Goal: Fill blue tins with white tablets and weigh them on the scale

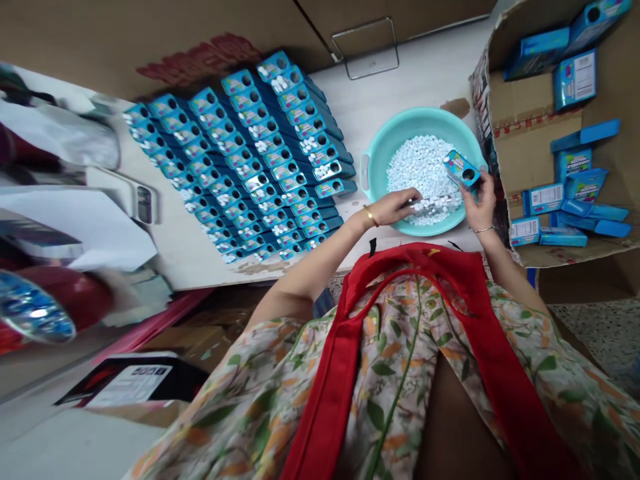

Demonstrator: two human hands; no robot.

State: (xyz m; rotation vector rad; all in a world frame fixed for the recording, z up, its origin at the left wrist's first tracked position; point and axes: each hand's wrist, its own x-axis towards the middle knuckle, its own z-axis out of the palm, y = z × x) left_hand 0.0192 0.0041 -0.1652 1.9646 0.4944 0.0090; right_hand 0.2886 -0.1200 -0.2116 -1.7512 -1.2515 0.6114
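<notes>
A turquoise plastic basin (373, 143) holds a heap of small white pellets (420, 160). Over the right part of its rim, my right hand (481, 203) grips a small blue printed box (460, 168) with a round dark hole at one end. The box is tilted above the pellets. My left hand (397, 207) reaches in from the left, its fingers closed on a clear scoop-like piece (440, 204) that lies low among the pellets. Its exact shape is hard to make out.
Several rows of blue boxes (265, 157) with round holes stand left of the basin, some with white pellets on top. To the right, a cardboard carton (525, 100) holds loose blue boxes (575, 80). A wire handle (367, 50) lies behind.
</notes>
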